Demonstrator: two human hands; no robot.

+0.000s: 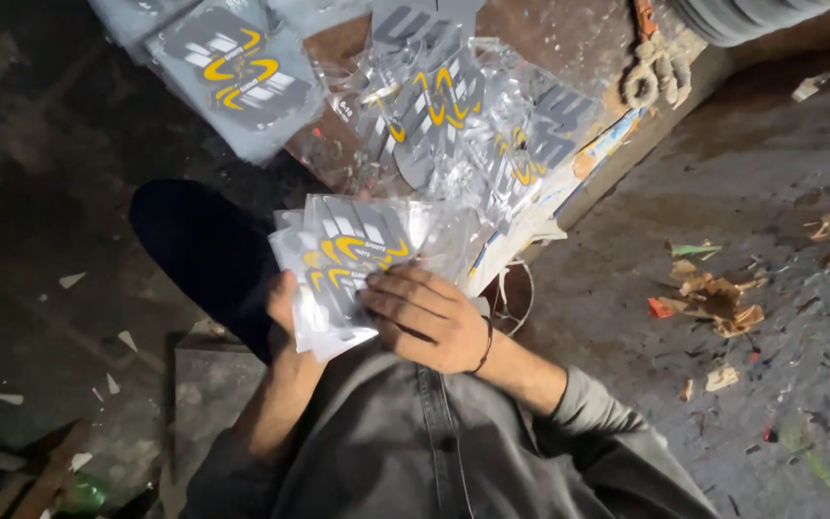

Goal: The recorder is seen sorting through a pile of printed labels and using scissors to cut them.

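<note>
My left hand (285,312) grips a fanned stack of grey packets with yellow and white stripes (343,264), each in clear plastic, from underneath at its left edge. My right hand (429,319) rests on the stack's right side, fingers curled over the top packet. A dark cord is around that wrist. Just beyond the stack lies a loose heap of the same packets in shiny plastic sleeves (453,125). Another grey packet (237,72) lies at the upper left.
My dark-clad knee (199,250) sits left of the stack. A work glove (655,77) lies at the top right near a board edge. Paper and cardboard scraps (718,298) litter the dirty concrete floor on the right. White bits dot the floor at left.
</note>
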